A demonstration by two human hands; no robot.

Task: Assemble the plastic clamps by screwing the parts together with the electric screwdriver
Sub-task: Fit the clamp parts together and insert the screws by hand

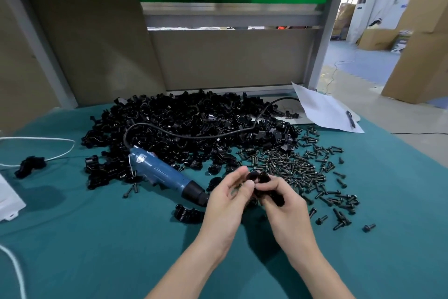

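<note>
Clamp parts [263, 178], centre of frame, are pinched between our left hand [228, 199] and right hand [286, 204], fingers curled closely round them. We judge the work barely begun: the electric screwdriver [162, 175] lies unheld at centre left, and the heap [189, 124] of unassembled pieces above it is large. No bins appear; screws [298, 167] lie loose on the green mat [109, 238].

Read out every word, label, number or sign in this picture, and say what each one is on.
No text here is legible.
Label on the electric screwdriver, near its cord end: too blurred to read.
Blue markings on the white standing unit in the background: too small to read.
Print on the coloured carton on the floor: too blurred to read.
</note>
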